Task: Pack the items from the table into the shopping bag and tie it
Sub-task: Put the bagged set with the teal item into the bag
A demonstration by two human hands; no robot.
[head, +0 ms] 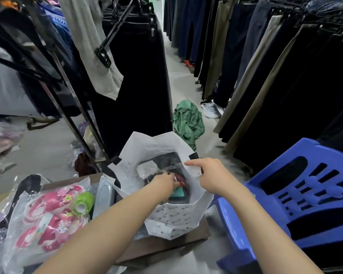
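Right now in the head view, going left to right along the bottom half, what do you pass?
Pink items in clear plastic wrap → green cap → left hand reaching into the white shopping bag → right hand holding the bag's rim → blue plastic chair.

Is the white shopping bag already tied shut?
No, the white shopping bag gapes open: the right hand holds its rim while the left hand reaches inside among dark items.
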